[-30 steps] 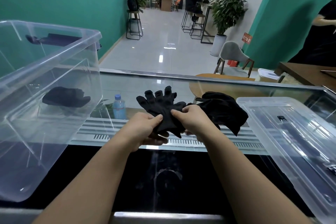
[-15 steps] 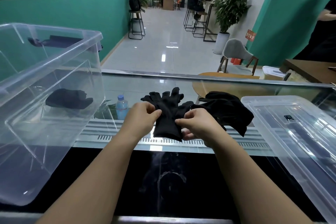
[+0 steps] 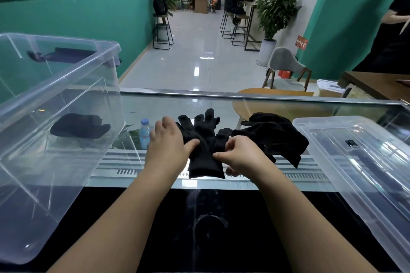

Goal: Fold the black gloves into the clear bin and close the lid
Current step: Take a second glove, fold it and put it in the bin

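Note:
A black glove lies flat on the glass counter, fingers pointing away from me, cuff toward me. My left hand rests at its left edge with the fingers spread and raised and the thumb lying on the fabric. My right hand pinches the glove's right edge near the thumb. A loose heap of more black gloves sits just right of it. The clear bin stands at the left, tilted, with one folded black glove inside. The bin's clear lid lies at the right.
A water bottle shows below the glass, left of my left hand. The counter's metal far edge runs across the view. Beyond it are a round wooden table, a chair and stools. A person in black stands at the far right.
The glove went from held up between both hands to lying flat on the counter. My left hand let go of its grip and spread its fingers over the glove's left side.

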A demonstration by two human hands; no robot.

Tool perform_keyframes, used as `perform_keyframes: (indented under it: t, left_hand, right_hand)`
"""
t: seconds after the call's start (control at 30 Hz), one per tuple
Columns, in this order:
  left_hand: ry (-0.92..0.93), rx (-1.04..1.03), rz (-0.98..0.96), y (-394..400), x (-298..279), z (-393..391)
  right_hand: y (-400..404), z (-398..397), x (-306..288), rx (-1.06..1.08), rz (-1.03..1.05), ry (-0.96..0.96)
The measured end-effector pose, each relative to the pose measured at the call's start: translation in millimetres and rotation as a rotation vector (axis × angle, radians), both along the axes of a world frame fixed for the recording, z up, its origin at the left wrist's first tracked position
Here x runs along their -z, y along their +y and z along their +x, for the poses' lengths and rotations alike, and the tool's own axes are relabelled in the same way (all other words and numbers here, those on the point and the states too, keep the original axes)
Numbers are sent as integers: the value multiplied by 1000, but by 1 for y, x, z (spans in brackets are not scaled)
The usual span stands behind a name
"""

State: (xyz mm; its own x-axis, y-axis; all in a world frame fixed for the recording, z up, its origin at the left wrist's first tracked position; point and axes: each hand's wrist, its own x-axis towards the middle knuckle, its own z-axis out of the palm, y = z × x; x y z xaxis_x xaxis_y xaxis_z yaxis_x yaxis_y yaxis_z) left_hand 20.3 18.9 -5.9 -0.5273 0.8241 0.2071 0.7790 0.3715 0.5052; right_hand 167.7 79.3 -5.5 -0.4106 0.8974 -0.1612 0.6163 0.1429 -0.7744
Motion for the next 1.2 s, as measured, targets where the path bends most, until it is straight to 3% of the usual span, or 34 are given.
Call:
perform_keyframes:
  t: [0.1,0.2,0.27,0.4,0.63,0.73,0.83,0.87,0.93,1.03,1.2]
  left_hand:
    - [178,211,68,9,-1,4]
    - [243,458,-135,15,12,8]
    - [214,491,-248,14,20,7]
    - [203,506,-289,15,24,3]
    - [172,548,-270,5,23,-1]
    - [56,613,-174,0,20,-9]
    - [-70,374,112,3,21,-18]
    - [-68,200,137,5,19,-18]
    - [-47,-63,3,7,17,-20]
    - [60,-49,-162,10,19,-22]
    - [23,11,-94,8,18,-24]
  right_hand:
    - [7,3,0,48,41,-15]
    - [13,4,-1,134,-7,48]
    - [17,1,-6,165,-111,97]
    - [27,-6,-15,156,-359,140]
    - [23,-4,-10,34,-217,168]
    - [22,-5,-9,39,-126,191]
    - [22,-8,-10,84,-177,269]
    - [22,-9,-10,106,-216,315]
    - [24,-10,-9,126,-241,349]
    - [23,-16,-8,71,-172,325]
    - [20,-18,-4,-54,-63,356]
